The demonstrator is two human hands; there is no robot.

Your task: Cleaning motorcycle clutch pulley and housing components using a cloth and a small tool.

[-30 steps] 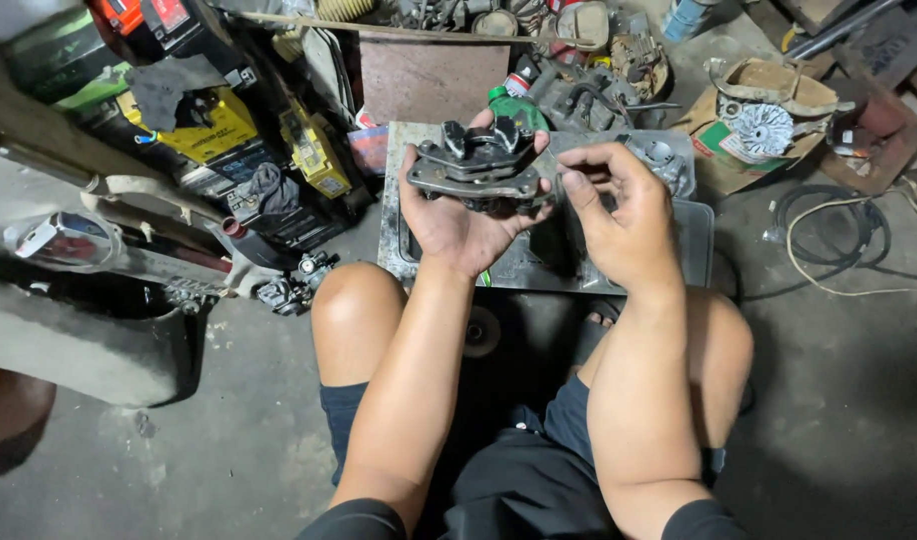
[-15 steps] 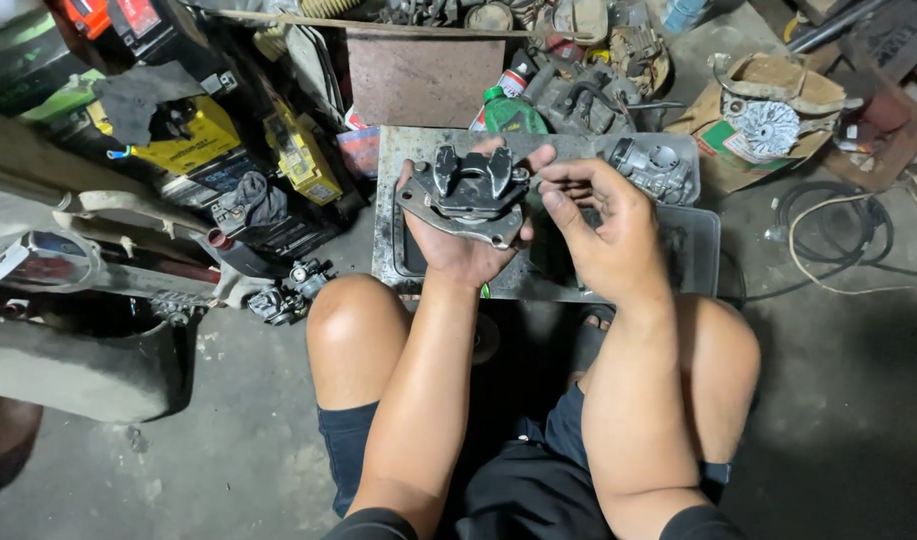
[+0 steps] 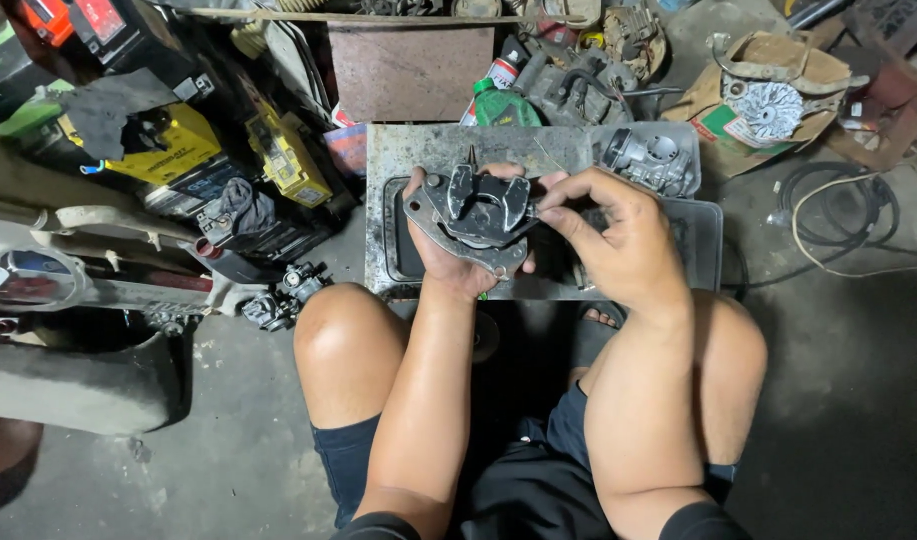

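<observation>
- Squatting over the work, the person kept both bare knees wide on the stained concrete floor [image 3: 179,470], forearms reaching forward between them.
- Left hand [image 3: 457,262]: palm up and curled under the grey cast-metal brake caliper with its flat mounting bracket [image 3: 476,215], gripping it from below and holding it above the tray.
- Right hand [image 3: 619,240]: fingertips [image 3: 551,212] pinched together at the caliper's right edge, on a small part too small to identify; whether it was a pin or a bolt could not be told.
- Handling judgement: the step seemed best done with the left palm keeping the caliper level and steady, and the right fingers working in line with the hole instead of at an angle, over the tray so that anything dropped would land there.
- Dented grey sheet-metal tray [image 3: 399,200]: directly beneath the hands, lying on the floor.
- Silver carburettor-like casting [image 3: 647,160]: on the tray's far right corner, apart from the hands.
- Small dark metal assembly [image 3: 284,298]: on the floor just beside the left knee.
- Yellow-and-black box-shaped batteries [image 3: 279,155]: stacked to the left.
- Green plastic bottle [image 3: 504,105]: beyond the tray.
- Torn brown cardboard box holding a finned silver round part [image 3: 769,105]: far right.
</observation>
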